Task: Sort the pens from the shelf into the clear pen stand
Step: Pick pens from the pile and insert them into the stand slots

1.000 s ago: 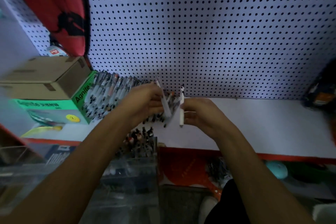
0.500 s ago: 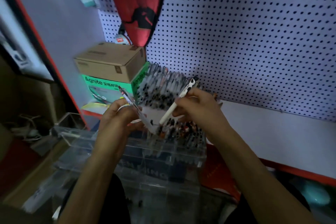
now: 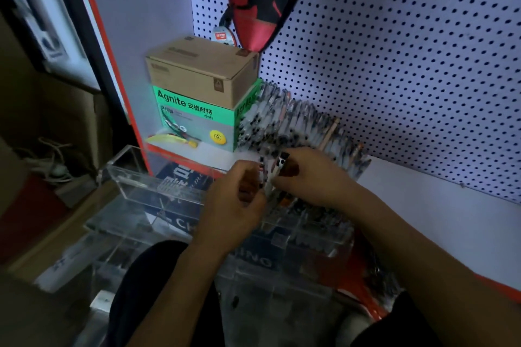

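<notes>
Pens are what I am moving, and each hand carries them over the clear acrylic pen stand [image 3: 158, 186], a partitioned transparent box sitting below the front edge of the white shelf [image 3: 451, 222].

Nearest to me, at about seven o'clock from the middle of the view, the left hand [image 3: 234, 205] curls its fingers around a thin pen [image 3: 261, 170] whose dark tip pokes up past the knuckles. Just beyond, at about one o'clock from it, the right hand [image 3: 313, 175] pinches a white pen with black blotches [image 3: 279, 167] between thumb and fingers. The two hands nearly touch above the stand's right-hand compartments, which already hold a crowd of upright pens [image 3: 307, 210]; motion blur hides exactly which cell lies under each tip.

To do this step well, I judge I should lower one pen at a time, tip down, aim for a gap beside the standing pens and let go only once the barrel is inside the walls.

Farther off, at twelve o'clock, the long row of loose pens [image 3: 296, 121] leans against the pegboard wall [image 3: 408, 65], beside a green Agnite carton [image 3: 194, 118] topped by a brown cardboard box [image 3: 203, 67].
</notes>
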`<state>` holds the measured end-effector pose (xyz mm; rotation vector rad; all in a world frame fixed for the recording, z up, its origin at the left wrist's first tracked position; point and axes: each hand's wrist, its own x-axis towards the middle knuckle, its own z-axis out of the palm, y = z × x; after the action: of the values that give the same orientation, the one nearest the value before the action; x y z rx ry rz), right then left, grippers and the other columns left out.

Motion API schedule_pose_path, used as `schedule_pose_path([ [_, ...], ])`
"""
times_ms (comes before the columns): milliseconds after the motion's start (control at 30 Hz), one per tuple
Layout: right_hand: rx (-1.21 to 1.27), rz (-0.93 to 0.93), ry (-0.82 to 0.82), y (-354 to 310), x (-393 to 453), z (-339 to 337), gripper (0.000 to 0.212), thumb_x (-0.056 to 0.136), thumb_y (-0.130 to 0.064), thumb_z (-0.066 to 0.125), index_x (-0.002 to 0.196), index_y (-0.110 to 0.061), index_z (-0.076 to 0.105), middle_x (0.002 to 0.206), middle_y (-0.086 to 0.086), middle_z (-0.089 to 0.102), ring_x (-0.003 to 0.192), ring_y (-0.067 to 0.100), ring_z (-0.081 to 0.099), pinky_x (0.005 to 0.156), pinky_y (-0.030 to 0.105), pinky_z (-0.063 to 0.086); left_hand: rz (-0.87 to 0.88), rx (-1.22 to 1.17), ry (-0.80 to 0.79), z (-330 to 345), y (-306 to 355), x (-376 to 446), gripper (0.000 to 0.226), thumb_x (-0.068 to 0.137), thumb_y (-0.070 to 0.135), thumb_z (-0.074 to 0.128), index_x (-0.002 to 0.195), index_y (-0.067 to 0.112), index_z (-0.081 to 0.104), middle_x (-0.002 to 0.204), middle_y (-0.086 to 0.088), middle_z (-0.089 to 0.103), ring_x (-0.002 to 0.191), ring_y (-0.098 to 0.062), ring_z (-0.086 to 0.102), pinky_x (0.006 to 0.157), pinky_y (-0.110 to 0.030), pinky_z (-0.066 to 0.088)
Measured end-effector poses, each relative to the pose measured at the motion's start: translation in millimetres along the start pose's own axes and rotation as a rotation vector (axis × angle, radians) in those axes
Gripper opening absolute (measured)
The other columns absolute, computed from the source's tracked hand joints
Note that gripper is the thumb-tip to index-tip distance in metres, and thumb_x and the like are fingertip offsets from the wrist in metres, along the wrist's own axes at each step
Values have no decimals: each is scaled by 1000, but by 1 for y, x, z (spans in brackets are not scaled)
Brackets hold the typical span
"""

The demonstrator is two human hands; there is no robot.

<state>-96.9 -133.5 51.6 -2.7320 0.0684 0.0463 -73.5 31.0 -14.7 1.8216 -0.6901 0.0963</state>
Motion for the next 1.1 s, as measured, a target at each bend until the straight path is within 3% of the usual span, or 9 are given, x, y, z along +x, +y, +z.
schedule_pose_path([
  [67,61,-47,41,1,0,-4,11,91,-27,69,90,-18,63,81,-4,62,71,8,57,65,23,46,-2,70,-23,2,-3,-1,28,84,8,67,96,29,52,81,15,59,84,0,59,69,-25,52],
  [167,81,-67,68,2,1,-10,17,91,-24,70,107,-19,68,101,-2,69,89,9,64,77,20,51,-45,128,-5,4,-6,-2,24,82,10,68,96,24,55,82,13,59,80,-3,58,71,-31,53],
  [333,36,-53,80,-2,4,-11,22,88,-20,72,110,-16,70,108,3,71,91,10,66,78,18,51,43,138,74,4,-6,-2,11,88,16,67,98,21,66,86,9,67,79,-1,61,70,-21,52],
  [467,95,-6,149,-2,6,-8,14,85,-16,75,98,-15,70,98,2,73,74,3,62,59,2,43,37,152,103,5,-9,-1,15,85,20,71,100,22,70,84,12,68,77,-1,63,68,-23,54],
  [600,78,-38,139,-5,7,-2,7,83,-14,77,87,-13,71,84,-2,70,73,7,65,63,11,48,61,177,111,9,-5,2,25,82,31,72,104,19,71,86,6,68,73,-5,62,66,-30,56],
  [733,86,-38,76,-1,7,2,13,80,-18,81,77,-19,68,72,-14,61,64,-8,56,57,3,44,60,248,119,8,-4,3,21,83,33,68,96,18,74,80,3,70,68,-9,63,61,-35,56],
  [900,230,13,57,13,6,-3,13,84,-18,77,97,-16,73,90,-4,71,77,0,65,68,12,50,14,354,105,9,-4,4,22,80,41,66,88,23,77,76,3,71,74,-18,63,63,-37,52],
  [1033,281,11,62,22,-1,-13,17,89,-20,72,105,-17,72,92,-8,68,83,-6,63,65,2,46,-13,482,133,13,-3,6,22,74,37,73,90,23,79,83,-1,68,88,-25,55,76,-40,47],
  [1100,289,14,90,26,-4,-19,14,90,-22,71,103,-21,72,93,-10,69,84,-5,64,69,5,47,-63,515,129,16,0,7,21,75,34,77,92,23,79,88,0,65,93,-24,52,83,-40,43],
])
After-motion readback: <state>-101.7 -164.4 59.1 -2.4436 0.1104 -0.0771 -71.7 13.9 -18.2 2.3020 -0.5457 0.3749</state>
